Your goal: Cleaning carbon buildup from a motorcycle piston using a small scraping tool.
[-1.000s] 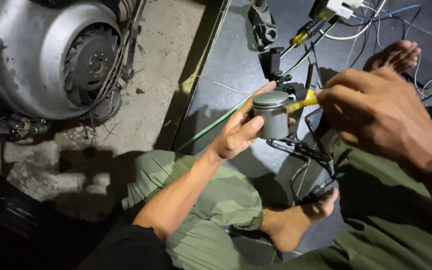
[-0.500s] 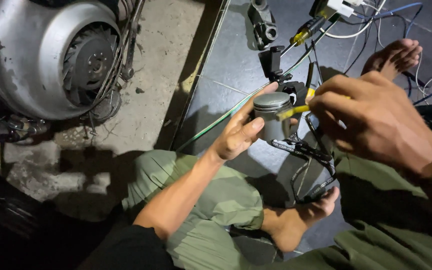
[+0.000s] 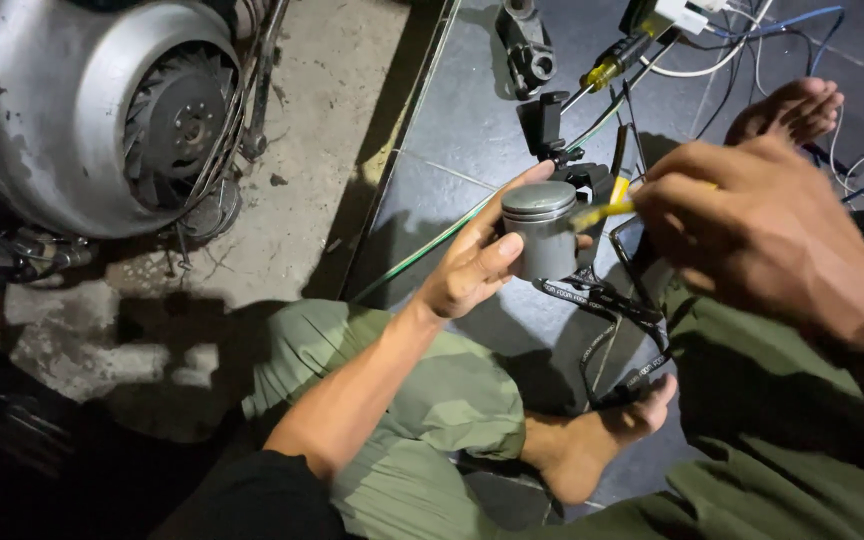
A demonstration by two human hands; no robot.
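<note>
Far left of the piston: big rounded cast-metal engine housing [image 3: 82, 120], dull silver, smudged, with a round opening showing dark finned fan blades; thin metal rods and wires hang down its right side. It sits on rough, cracked pale concrete floor [image 3: 322, 120]. Left and below the piston, a thin green cable [image 3: 422, 255] runs diagonally across smooth dark grey floor tiles [image 3: 462, 120], which meet the concrete at a straight edge.

Left hand [image 3: 477, 260] wraps the small grey metal cylindrical piston [image 3: 542, 228], thumb across the front, fingers curled behind; held upright, flat smooth top, ring grooves cut just below the crown, matte sides. The piston is up off the floor, above the bent knee in olive-green cloth trousers [image 3: 432, 390].

Above the piston: dark cast metal part with a round eye [image 3: 527, 45] lying on the tiles, a small black blocky part [image 3: 544, 120] nearer, and a screwdriver with yellow and black handle [image 3: 607, 70]. Just below the piston, a flat black strap with pale lettering [image 3: 602, 300] loops over the tiles.

Right of the piston: right hand [image 3: 762, 235], blurred, clenched around a thin yellow-handled tool [image 3: 602, 212] whose tip touches the piston's upper right side. Up right, loose white and blue wires [image 3: 752, 45] and a bare foot [image 3: 787, 110] on the tiles; second bare foot [image 3: 592, 440] below the piston.
</note>
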